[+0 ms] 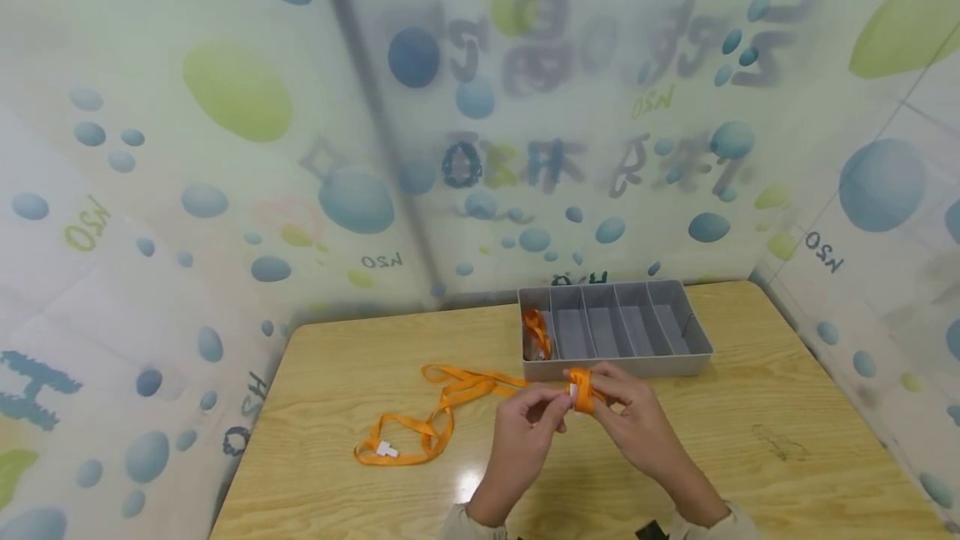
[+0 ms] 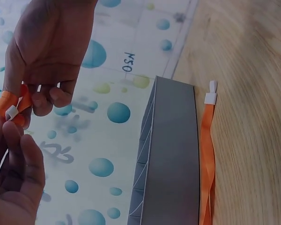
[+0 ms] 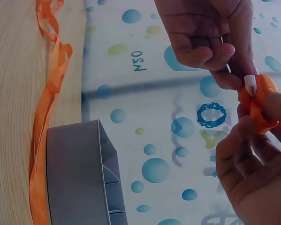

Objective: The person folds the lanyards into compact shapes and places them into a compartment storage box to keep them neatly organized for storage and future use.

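Orange ribbon, wrapped into a compact lanyard bundle, sits between the two hands, in front of the grey divided tray, toward seven o'clock from its middle as the head view shows it. The right hand holds the wound band with its fingers drawn in around it. The left hand is narrowed too, thumb and fingertip pinching the small white clip at the bundle's nine o'clock side.

Judging from how things lie, the winding looks well along: the band is already compact, though its wraps stand a little loose and the clip end does not look tucked in yet.

One orange lanyard already lies gathered in the compartment at the tray's nine o'clock end, the only one of the five where orange shows. At eight o'clock from the tray, a loose lanyard trails unwound across the wooden table, its white connector at the far left; this stretch appears untouched so far. The left wrist view shows another white end piece beside the tray wall; whether it belongs to the same strap or a second one, I cannot tell.
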Tool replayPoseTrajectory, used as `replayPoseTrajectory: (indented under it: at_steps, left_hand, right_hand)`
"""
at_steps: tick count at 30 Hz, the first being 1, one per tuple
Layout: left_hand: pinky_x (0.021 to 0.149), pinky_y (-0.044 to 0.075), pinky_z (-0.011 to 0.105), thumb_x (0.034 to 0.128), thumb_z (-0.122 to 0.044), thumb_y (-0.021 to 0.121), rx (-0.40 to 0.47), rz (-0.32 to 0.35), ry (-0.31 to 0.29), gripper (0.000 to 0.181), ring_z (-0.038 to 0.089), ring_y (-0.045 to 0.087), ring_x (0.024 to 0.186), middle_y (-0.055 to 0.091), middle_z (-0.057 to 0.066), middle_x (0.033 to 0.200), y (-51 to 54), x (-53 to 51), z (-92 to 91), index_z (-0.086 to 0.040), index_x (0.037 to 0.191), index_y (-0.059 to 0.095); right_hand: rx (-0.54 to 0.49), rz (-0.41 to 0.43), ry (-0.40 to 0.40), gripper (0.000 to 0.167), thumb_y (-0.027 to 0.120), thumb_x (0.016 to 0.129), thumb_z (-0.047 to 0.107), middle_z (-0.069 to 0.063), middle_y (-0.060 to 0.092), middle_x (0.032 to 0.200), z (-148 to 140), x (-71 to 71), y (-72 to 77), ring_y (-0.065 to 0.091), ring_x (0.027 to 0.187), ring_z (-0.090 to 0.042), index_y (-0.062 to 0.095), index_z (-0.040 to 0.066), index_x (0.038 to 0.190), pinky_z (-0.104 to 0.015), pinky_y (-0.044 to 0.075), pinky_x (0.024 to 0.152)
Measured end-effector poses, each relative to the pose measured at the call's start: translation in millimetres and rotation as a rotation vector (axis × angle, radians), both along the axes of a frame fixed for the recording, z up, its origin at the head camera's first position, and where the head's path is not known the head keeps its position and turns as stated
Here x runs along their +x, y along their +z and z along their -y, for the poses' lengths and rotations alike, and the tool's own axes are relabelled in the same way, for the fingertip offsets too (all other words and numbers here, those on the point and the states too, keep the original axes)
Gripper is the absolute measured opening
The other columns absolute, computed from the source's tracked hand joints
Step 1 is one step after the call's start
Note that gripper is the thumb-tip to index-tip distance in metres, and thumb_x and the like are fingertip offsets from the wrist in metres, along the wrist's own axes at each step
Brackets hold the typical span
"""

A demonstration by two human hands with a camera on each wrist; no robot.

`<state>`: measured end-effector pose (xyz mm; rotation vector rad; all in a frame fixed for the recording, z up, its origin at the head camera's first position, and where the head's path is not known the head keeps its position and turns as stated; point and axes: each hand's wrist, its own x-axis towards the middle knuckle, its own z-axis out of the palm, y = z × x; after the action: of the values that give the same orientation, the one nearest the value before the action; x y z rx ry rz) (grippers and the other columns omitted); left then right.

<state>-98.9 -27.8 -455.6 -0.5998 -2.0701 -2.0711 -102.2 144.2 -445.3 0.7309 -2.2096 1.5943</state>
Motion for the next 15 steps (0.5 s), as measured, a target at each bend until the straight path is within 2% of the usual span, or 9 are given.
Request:
replayPoseTrajectory:
  at_steps: [4, 8, 11, 15]
  left_hand:
    - [0.060, 0.056, 0.026, 0.0951, -0.012, 0.068, -0.019, 0.075, 0.005, 0.015, 0.008, 0.058, 0.062, 0.067, 0.017, 0.080, 0.2, -1.9, 0.5, 0.001, 0.091, 0.073]
    - [0.059, 0.055, 0.026, 0.0984, -0.013, 0.063, -0.023, 0.089, 0.018, 0.018, 0.007, 0.057, 0.062, 0.066, 0.019, 0.084, -2.6, -7.5, 2.1, 0.001, 0.092, 0.073]
    - [0.058, 0.055, 0.028, 0.1010, -0.014, 0.059, -0.033, 0.059, 0.081, 0.020, 0.014, 0.058, 0.061, 0.067, 0.017, 0.086, -10.8, -15.6, 4.5, -0.001, 0.096, 0.073]
    - [0.058, 0.054, 0.027, 0.1002, -0.017, 0.062, -0.148, 0.001, 0.244, 0.017, 0.018, 0.060, 0.063, 0.070, 0.009, 0.093, -28.1, -29.4, 8.2, -0.007, 0.105, 0.074]
  right_hand:
    - [-0.034, 0.058, 0.019, 0.023, 0.066, 0.090, -0.009, -0.005, 0.067, 0.103, -0.2, -0.7, -0.2, 0.062, 0.088, -0.009, 0.074, 0.000, 0.110, -0.025, 0.056, 0.069]
    - [-0.050, 0.090, 0.002, 0.022, 0.064, 0.092, -0.009, -0.011, 0.068, 0.106, -0.6, -3.8, -2.2, 0.064, 0.095, -0.011, 0.073, -0.004, 0.111, -0.025, 0.057, 0.074]
    - [-0.057, 0.101, -0.029, 0.022, 0.063, 0.091, -0.010, -0.014, 0.068, 0.107, -1.5, -7.4, -5.6, 0.064, 0.095, -0.009, 0.072, -0.006, 0.111, -0.024, 0.057, 0.074]
    - [-0.072, 0.119, -0.059, 0.022, 0.066, 0.090, -0.009, -0.016, 0.067, 0.107, -3.3, -10.9, -12.1, 0.064, 0.090, -0.007, 0.072, -0.006, 0.111, -0.022, 0.057, 0.071]
